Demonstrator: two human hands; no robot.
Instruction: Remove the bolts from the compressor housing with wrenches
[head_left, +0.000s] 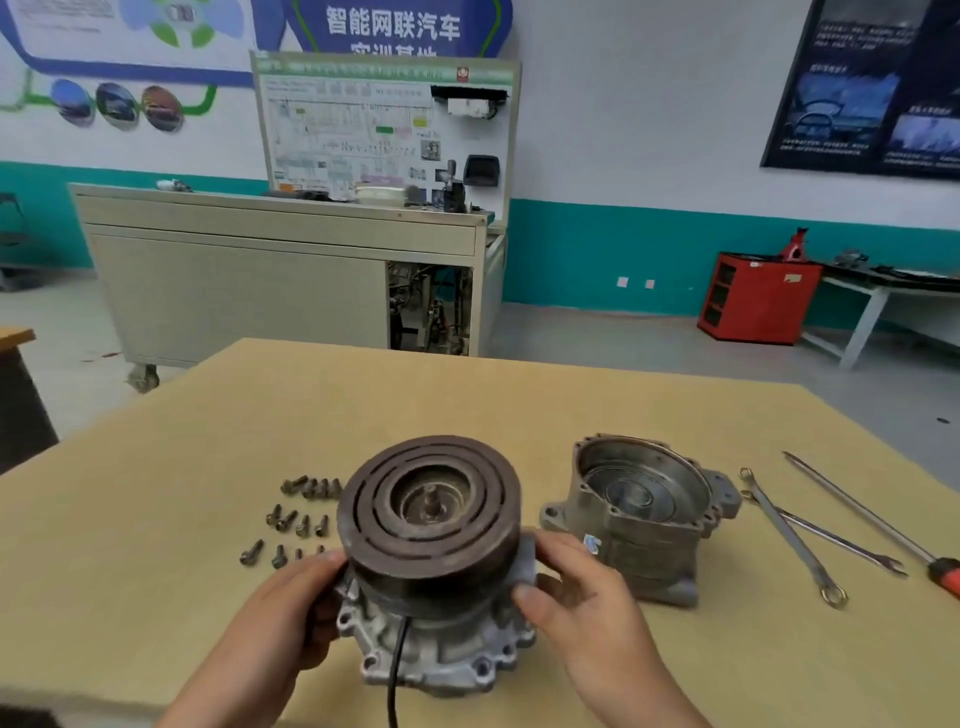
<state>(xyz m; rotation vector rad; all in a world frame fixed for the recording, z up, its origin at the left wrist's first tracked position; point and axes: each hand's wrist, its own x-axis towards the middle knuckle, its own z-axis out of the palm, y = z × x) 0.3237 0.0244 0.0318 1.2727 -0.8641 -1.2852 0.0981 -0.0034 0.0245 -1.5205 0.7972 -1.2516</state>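
The compressor housing, a grey cast-aluminium body, is seen split in two on the pale wooden tabletop (519, 405). Its front half (431, 639), topped by a dark brown slotted steel pulley (428, 512), stands at the table's near edge, and its open rear shell (641, 530) is set just beside it to the right, mouth upward. The front half is clasped from both sides: the left hand (283, 618) is curled round the flange and the pulley's left rim, and the right hand (576, 608) is closed on the right side, thumb laid on the flange and fingers wrapped behind. A thin black cable (397, 660) is seen running down from under the pulley toward the viewer. The bolt holes that show in the near flange appear empty, and a scatter of small dark steel bolts (298, 519) is laid out on the table just left of the pulley. Well to the right, untouched, two slim silver wrenches (791, 538) lie crossing one another, with a long red-handled screwdriver (857, 507) beyond them. The unbolting is therefore judged finished or nearly so, and the step in hand to be the handling or checking of the freed front half. Should any bolt be found on the hidden far side, one hand would have to be freed and a wrench fetched from the right while the part is steadied by the other.
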